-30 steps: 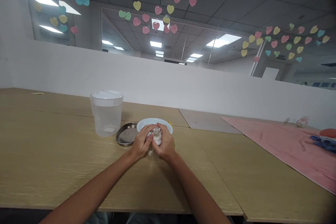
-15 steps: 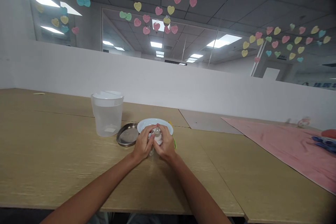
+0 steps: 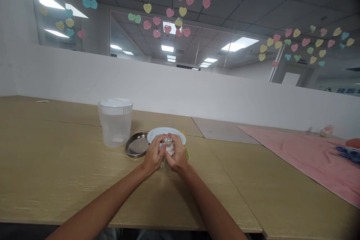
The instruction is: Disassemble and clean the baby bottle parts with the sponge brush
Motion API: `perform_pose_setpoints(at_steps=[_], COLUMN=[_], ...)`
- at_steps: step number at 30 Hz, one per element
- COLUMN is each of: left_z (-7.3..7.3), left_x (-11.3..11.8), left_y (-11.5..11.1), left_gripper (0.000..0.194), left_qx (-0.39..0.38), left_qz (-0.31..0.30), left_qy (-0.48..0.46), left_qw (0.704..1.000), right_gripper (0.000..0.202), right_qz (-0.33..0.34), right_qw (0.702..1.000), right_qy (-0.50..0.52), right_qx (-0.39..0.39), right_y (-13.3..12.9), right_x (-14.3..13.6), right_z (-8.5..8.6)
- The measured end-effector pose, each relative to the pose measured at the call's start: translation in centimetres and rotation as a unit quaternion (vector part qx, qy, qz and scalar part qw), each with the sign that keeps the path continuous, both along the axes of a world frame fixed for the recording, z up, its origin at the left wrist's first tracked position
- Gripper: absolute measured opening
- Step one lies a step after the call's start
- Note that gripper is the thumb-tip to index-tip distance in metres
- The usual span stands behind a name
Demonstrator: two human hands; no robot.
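Between the near and far edges of the surface, left hand and right hand hold a small clear-and-white container, fingers clamped around it.

Both forearms slant in over the desk's near edge — left hand and right hand kinda cupped together.

- pale bluish dish, kinda plain
- clear-and-white container, just in front of dish
- silvery tray, left of dish
- pink cloth, way right of dish
- streaky tan tabletop under dish
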State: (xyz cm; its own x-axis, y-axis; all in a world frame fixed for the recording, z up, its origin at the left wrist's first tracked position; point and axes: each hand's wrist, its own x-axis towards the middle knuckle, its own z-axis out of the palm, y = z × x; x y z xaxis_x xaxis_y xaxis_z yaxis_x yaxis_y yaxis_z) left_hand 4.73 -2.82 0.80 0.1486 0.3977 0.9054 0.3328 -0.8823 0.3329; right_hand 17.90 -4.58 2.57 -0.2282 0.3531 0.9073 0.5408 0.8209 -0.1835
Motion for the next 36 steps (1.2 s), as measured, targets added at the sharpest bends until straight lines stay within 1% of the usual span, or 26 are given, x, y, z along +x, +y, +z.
perform_pose_setpoints(at_steps=[13, 25, 31, 36], left_z=[-0.08, -0.23, -0.04, 0.21], left_x=[0.18, 0.27, 0.22, 0.18], left_y=[-0.02, 0.13, 0.03, -0.2], left_gripper=[0.032, 0.03, 0.03, 0.03], left_qx=[0.016, 0.011, 0.015, 0.009], left_qz=[0.004, 0.001, 0.004, 0.006], left_qy=[-0.018, -0.021, -0.015, -0.013], left_qw=[1.0, 1.0, 1.0, 1.0], right_gripper=[0.047, 0.046, 0.045, 0.044], right_qz=[-0.004, 0.006, -0.003, 0.005], right_qw=[1.0, 1.0, 1.0, 1.0], right_qy=[0.002, 0.015, 0.016, 0.022], right_qx=[-0.001, 0.0, -0.008, -0.005], right_y=[-0.01, -0.08, -0.07, -0.04], right_x=[-0.07, -0.19, -0.22, -0.22], right_z=[0.02, 0.14, 0.13, 0.08])
